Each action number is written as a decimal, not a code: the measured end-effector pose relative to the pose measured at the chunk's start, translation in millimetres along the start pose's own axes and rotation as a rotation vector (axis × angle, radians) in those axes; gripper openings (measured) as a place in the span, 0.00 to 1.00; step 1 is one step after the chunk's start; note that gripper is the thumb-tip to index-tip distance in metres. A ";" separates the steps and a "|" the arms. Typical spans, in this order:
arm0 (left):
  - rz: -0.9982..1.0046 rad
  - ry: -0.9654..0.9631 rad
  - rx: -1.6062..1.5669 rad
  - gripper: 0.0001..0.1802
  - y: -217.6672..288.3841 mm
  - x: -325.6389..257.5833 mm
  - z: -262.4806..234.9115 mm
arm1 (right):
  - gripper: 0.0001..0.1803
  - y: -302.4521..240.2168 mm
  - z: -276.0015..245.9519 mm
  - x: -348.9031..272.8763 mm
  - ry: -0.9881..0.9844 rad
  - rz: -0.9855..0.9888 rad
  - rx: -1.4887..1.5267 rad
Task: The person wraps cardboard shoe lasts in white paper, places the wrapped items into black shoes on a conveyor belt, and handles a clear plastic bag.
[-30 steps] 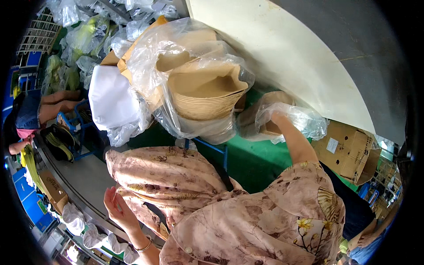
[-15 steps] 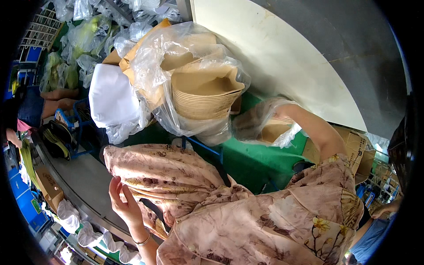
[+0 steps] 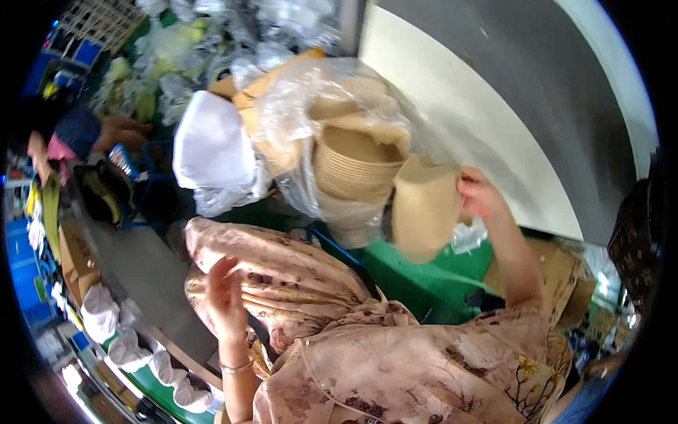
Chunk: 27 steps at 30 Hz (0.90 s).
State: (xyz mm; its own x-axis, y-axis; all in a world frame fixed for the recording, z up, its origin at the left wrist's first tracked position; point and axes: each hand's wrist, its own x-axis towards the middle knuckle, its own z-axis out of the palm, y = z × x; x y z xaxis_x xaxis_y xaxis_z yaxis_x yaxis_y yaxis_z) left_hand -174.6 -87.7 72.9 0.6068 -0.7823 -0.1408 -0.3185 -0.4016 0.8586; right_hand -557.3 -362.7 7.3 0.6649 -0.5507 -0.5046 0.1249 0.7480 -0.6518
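My right hand [image 3: 484, 194] grips the edge of a tan curved cardboard-like piece [image 3: 426, 208], with the fingers closed on its right side. The piece hangs upright, just right of a stack of similar tan shells [image 3: 353, 173]. That stack sits nested in an open clear plastic bag [image 3: 286, 116]. Over my lap, my left hand [image 3: 226, 300] is raised with its fingers loosely stretched and a little blurred; nothing shows in it. A bracelet circles the left wrist.
A white rounded fabric thing [image 3: 212, 145] stands left of the bag. Beyond my lap a grey curved worktop [image 3: 148, 283] runs on the left, with white caps [image 3: 127, 350] along its outer side. A pale curved panel [image 3: 452, 106] rises behind. Flattened cardboard [image 3: 544, 272] lies at right.
My right hand has come up out of a plastic bag at right with the tan piece in it. My left hand has moved slightly right, and the view has shifted.
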 end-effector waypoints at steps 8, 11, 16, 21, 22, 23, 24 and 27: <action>-0.172 -0.336 -1.230 0.54 46.3 2.1 1.1 | 0.27 78.4 205.6 85.8 -0.445 -0.234 0.520; -0.215 0.047 -1.423 0.49 24.9 -18.4 -39.0 | 0.27 119.3 263.4 103.5 -0.711 -0.180 0.449; -0.056 0.237 -1.424 0.41 -5.5 -46.3 -105.4 | 0.36 109.4 293.6 114.2 -0.679 -0.188 -0.233; -0.177 0.465 -1.279 0.44 -22.5 -104.5 -137.9 | 0.65 93.4 421.3 95.8 -1.100 -0.525 -0.712; -0.191 0.502 -1.300 0.42 -21.4 -111.3 -140.0 | 0.65 98.7 435.8 96.3 -1.182 -0.547 -0.788; -0.157 0.538 -1.348 0.41 -19.4 -117.4 -146.6 | 0.65 104.9 446.7 99.5 -1.172 -0.466 -0.802; -0.122 0.571 -1.395 0.40 -14.7 -124.3 -154.7 | 0.64 113.9 455.3 104.7 -1.157 -0.386 -0.815; 0.065 0.682 -1.523 0.34 -4.4 -137.1 -168.6 | 0.50 150.4 467.4 110.1 -1.009 -0.146 -0.581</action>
State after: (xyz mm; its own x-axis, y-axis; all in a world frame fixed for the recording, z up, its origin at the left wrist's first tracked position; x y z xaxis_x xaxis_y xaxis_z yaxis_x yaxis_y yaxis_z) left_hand -133.6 101.6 171.5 0.9370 -0.2767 -0.2131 0.3492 0.7407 0.5740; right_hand -121.1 -137.7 118.3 0.9871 0.1215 0.1038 0.0667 0.2769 -0.9586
